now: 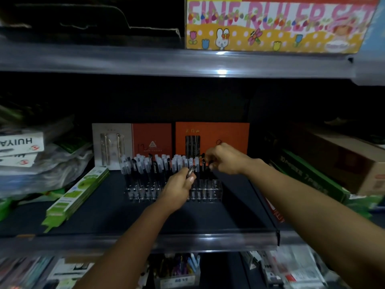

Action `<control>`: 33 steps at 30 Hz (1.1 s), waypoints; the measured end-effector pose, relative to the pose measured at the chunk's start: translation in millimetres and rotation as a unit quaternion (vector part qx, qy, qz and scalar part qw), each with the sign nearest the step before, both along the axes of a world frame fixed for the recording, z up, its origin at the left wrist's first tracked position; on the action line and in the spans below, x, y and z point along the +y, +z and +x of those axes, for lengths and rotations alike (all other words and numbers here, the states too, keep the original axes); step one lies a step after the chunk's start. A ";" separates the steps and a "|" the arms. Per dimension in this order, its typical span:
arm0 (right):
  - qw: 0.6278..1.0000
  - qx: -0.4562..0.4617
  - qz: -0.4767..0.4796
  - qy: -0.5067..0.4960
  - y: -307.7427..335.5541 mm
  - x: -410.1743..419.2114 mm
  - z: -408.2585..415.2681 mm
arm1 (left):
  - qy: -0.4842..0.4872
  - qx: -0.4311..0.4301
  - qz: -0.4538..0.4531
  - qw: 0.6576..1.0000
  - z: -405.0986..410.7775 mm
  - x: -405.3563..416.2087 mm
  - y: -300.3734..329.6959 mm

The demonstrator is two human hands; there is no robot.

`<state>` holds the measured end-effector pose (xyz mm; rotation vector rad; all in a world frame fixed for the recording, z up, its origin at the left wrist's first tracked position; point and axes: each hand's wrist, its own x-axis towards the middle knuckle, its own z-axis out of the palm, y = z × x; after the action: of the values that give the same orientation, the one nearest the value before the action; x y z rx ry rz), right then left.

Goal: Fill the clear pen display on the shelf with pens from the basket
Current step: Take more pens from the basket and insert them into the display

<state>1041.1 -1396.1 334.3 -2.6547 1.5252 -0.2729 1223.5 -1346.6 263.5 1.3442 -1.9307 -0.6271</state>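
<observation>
Clear acrylic pen display (205, 192) stands mid-shelf (104, 205), mostly filled. A pen (190, 171) is gripped in left hand (178, 189) fingers; right hand (226, 158) fingers are pinched on a pen at the right rows. Risk judged: neighbouring upright pens knocked over by crowded hands. Basket not seen.

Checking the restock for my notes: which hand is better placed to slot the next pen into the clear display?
Probably the right hand: its fingertips are already on a pen at the right end of the clear display. The left hand sits in front, gripping spare pens.
</observation>
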 end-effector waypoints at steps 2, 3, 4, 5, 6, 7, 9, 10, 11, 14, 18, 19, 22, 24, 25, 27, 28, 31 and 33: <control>1.000 0.004 -0.023 0.010 1.1 1.1 -0.6 | -0.005 -0.001 -0.003 1.000 0.5 0.7 -0.5; 0.999 -0.008 -0.039 0.019 2.5 3.0 -0.9 | -0.007 -0.001 -0.005 1.000 0.5 1.0 -0.6; 0.998 -0.030 -0.051 0.031 4.7 6.1 -0.5 | -0.007 -0.002 -0.005 1.000 0.3 1.2 -0.5; 0.996 -0.059 -0.054 0.046 7.7 10.3 1.0 | -0.008 -0.002 -0.005 1.000 0.0 1.2 -0.5; 0.993 -0.086 -0.048 0.062 11.1 15.0 3.2 | -0.007 -0.004 -0.006 1.000 -0.7 0.9 -0.5; 0.990 -0.108 -0.037 0.076 13.9 19.4 5.7 | -0.007 -0.006 -0.007 1.000 -1.7 0.5 -0.5; 0.988 -0.123 -0.019 0.096 17.3 26.4 10.8 | -0.010 -0.007 -0.012 1.000 -5.2 1.1 1.5; 0.988 -0.119 -0.015 0.100 17.7 28.3 12.6 | -0.012 -0.005 -0.012 1.000 -7.3 1.6 2.7; 0.988 -0.115 -0.012 0.102 17.8 29.2 13.7 | -0.015 -0.003 -0.014 1.000 -9.5 2.7 4.1; 0.989 -0.112 -0.010 0.098 19.5 31.7 13.2 | -0.026 0.000 -0.020 0.999 -14.2 7.2 8.1; 0.989 -0.118 -0.024 0.086 27.0 37.9 4.6 | -0.040 -0.022 -0.021 0.999 -14.2 8.8 8.5; 0.989 -0.120 -0.034 0.077 30.1 38.6 0.8 | -0.038 -0.032 -0.021 0.999 -13.2 7.6 7.1; 0.988 -0.132 -0.064 0.049 40.8 39.6 -12.0 | -0.028 -0.066 -0.023 0.997 -9.4 5.2 3.4; 0.987 -0.145 -0.064 0.039 47.0 38.6 -21.0 | -0.023 -0.084 -0.024 0.996 -7.0 4.5 2.6; 0.987 -0.149 -0.059 0.032 49.0 37.6 -25.4 | -0.020 -0.092 -0.026 0.995 -5.8 3.9 2.2; 0.988 -0.140 -0.068 0.014 50.4 34.2 -33.2 | -0.016 -0.108 -0.036 0.993 -4.2 3.5 2.1; 0.988 -0.132 -0.078 0.005 49.5 31.9 -36.3 | -0.015 -0.120 -0.040 0.992 -4.1 3.3 2.0; 0.988 -0.109 -0.103 -0.023 40.9 23.7 -41.1 | -0.008 -0.153 -0.053 0.987 -5.9 2.8 1.5; 0.988 -0.097 -0.114 -0.032 33.4 19.2 -41.2 | -0.005 -0.170 -0.056 0.984 -7.5 2.9 0.5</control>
<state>999.8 -1376.9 367.8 -2.6481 1.6052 -0.7284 1216.0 -1343.7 264.0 1.4421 -2.2076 -0.2996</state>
